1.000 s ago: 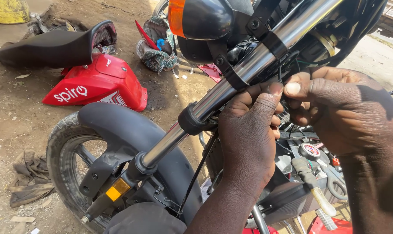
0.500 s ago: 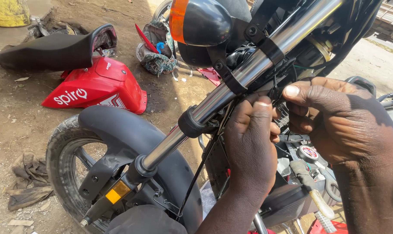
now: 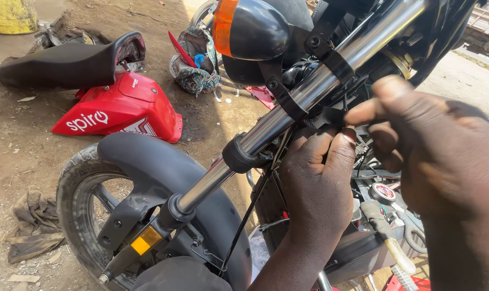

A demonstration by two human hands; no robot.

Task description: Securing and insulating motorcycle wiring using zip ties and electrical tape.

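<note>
Left hand (image 3: pixel 317 188): my fingers are curled in behind the fork tube (image 3: pixel 287 116), closed on the black cable (image 3: pixel 255 205) that hangs below them.
Right hand (image 3: pixel 433 145): beside my left, thumb and forefinger pinched together near the wiring; whether they grip anything I cannot tell.
Step in hand: judged as working the cable at the fork's clamp (image 3: pixel 282 94).
Next move calls for: a steady pull, clear of the tube.
Below my hands: front wheel (image 3: pixel 85 199) and mudguard (image 3: pixel 147 159).

Shiny chrome fork tube (image 3: pixel 287 110), slanting down to black front fender (image 3: pixel 163 167).
</note>
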